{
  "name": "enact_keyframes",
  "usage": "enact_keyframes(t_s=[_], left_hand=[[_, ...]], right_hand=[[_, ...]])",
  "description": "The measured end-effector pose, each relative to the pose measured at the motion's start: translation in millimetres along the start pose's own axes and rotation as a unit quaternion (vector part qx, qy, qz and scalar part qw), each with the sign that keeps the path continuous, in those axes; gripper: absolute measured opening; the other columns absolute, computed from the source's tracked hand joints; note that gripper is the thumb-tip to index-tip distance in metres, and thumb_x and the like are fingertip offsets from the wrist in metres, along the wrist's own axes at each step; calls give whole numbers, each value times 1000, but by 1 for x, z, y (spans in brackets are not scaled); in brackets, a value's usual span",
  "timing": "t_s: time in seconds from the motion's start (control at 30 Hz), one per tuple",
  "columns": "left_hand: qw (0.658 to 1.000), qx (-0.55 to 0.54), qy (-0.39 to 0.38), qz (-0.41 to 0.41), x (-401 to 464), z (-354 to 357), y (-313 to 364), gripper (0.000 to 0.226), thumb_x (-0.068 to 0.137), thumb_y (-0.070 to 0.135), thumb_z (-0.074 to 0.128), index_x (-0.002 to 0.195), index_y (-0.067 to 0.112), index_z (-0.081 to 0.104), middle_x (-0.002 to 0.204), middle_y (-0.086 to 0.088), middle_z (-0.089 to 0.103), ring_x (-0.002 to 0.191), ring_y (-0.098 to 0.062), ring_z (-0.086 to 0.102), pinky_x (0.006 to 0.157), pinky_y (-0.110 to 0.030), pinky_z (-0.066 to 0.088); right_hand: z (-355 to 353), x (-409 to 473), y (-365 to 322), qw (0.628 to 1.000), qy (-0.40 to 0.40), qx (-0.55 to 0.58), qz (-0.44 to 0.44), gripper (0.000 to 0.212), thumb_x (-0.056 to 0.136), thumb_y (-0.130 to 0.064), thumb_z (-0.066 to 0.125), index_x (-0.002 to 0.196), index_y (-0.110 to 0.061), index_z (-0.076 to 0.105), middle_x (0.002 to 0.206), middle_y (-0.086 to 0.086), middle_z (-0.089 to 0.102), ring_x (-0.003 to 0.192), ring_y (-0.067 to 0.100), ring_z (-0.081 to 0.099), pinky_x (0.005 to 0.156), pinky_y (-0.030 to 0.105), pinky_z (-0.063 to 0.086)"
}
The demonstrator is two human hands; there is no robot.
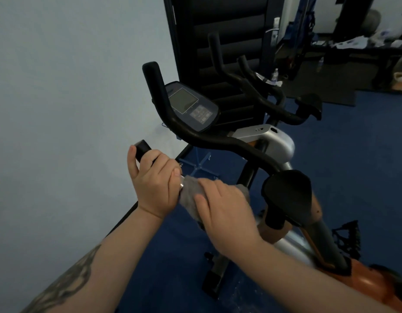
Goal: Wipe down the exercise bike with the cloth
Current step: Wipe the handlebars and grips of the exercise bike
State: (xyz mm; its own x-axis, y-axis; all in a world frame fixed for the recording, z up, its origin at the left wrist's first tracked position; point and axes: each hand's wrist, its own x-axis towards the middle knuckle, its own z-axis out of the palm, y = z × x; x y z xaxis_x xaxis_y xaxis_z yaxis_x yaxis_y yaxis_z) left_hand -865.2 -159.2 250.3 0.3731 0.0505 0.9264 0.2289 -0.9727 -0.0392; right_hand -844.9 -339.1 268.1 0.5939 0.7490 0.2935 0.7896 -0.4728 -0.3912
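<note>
The exercise bike (276,145) stands in the middle, silver and orange with black handlebars and a console (191,105) with a grey screen. My left hand (152,179) grips the near end of the left handlebar (142,149), whose black tip sticks out above the fingers. Right beside it, my right hand (222,213) holds a grey cloth (191,195) wrapped over the same bar. The cloth covers the bar between the two hands. An elbow pad (288,190) sits just right of my right hand.
A pale blue wall (71,98) runs close on the left. The floor (177,249) is dark blue. A second bike's handlebars (258,91) and a dark door (222,30) lie behind. Clutter fills the far right room. A black pedal (346,240) juts out at right.
</note>
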Motion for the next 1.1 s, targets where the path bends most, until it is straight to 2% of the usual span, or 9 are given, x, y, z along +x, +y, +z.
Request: enact_keyframes(t_s=[0.17, 0.37, 0.43, 0.5, 0.6, 0.67, 0.77, 0.97, 1.1], left_hand=[[1000, -18, -1, 9, 0, 2, -2, 48, 98, 24, 28, 63, 15, 60, 68, 3, 60, 89, -20, 53, 118, -44, 8], [1000, -26, 3, 14, 1, 2, -2, 52, 99, 26, 25, 63, 14, 60, 68, 1, 61, 90, -20, 53, 118, -44, 10], [999, -34, -4, 23, 0, 0, -4, 52, 100, 27, 26, 64, 15, 61, 69, 2, 61, 91, -20, 54, 118, -44, 9], [999, -41, -4, 34, 1, 1, -6, 49, 99, 26, 28, 65, 16, 61, 68, 3, 60, 91, -20, 54, 118, -44, 9], [998, -55, 10, 35, 2, 3, -7, 46, 97, 24, 30, 64, 16, 61, 67, 3, 60, 91, -19, 53, 118, -43, 8], [997, -59, 15, 38, 2, 4, -7, 46, 97, 24, 30, 63, 16, 60, 66, 2, 59, 91, -19, 52, 118, -43, 8], [997, -61, 19, 44, 1, 5, -9, 45, 97, 24, 31, 64, 16, 60, 66, 2, 60, 92, -20, 52, 117, -44, 9], [996, -64, 32, 47, 1, 8, -10, 43, 95, 23, 33, 62, 16, 60, 64, 2, 59, 91, -20, 52, 118, -43, 8], [997, -58, 27, 43, 0, 6, -9, 45, 96, 24, 32, 62, 15, 60, 64, 1, 58, 90, -21, 51, 118, -43, 8]], right_hand=[[7, -25, 16, 994, 91, 30, 49, 44, 97, -35, 31, 126, -15, 58, 112, -1, 60, 105, 18, 54, 107, 32, 28], [12, 14, -11, 993, 61, -11, 98, 54, 94, -43, 5, 99, -23, 56, 92, -7, 55, 88, 14, 48, 89, 31, 37], [12, 2, 0, 992, 88, 19, 89, 52, 97, -47, 14, 101, -22, 59, 94, -6, 57, 95, 14, 50, 102, 30, 32], [16, -17, 7, 983, 136, 41, 112, 47, 100, -46, 23, 116, -21, 60, 117, -4, 56, 120, 15, 45, 115, 32, 23], [30, -35, -7, 953, 185, 120, 206, 47, 101, -45, 21, 147, -37, 24, 158, -11, 7, 147, 7, -1, 116, 20, 2], [41, -36, -28, 928, 198, 184, 258, 56, 96, -44, 21, 143, -54, -7, 152, -26, -24, 140, -7, -20, 107, 7, -8], [48, -31, -46, 895, 212, 256, 298, 61, 89, -55, 16, 132, -61, -26, 140, -37, -38, 130, -20, -27, 95, -6, -9], [24, 3, -3, 927, 139, 177, 299, 59, 102, -42, 20, 155, -17, 8, 162, -4, -9, 144, 4, -16, 110, 17, -10], [20, -1, 5, 945, 138, 138, 263, 58, 102, -42, 19, 154, -15, 18, 163, -2, -4, 147, 10, -12, 114, 21, -7]])
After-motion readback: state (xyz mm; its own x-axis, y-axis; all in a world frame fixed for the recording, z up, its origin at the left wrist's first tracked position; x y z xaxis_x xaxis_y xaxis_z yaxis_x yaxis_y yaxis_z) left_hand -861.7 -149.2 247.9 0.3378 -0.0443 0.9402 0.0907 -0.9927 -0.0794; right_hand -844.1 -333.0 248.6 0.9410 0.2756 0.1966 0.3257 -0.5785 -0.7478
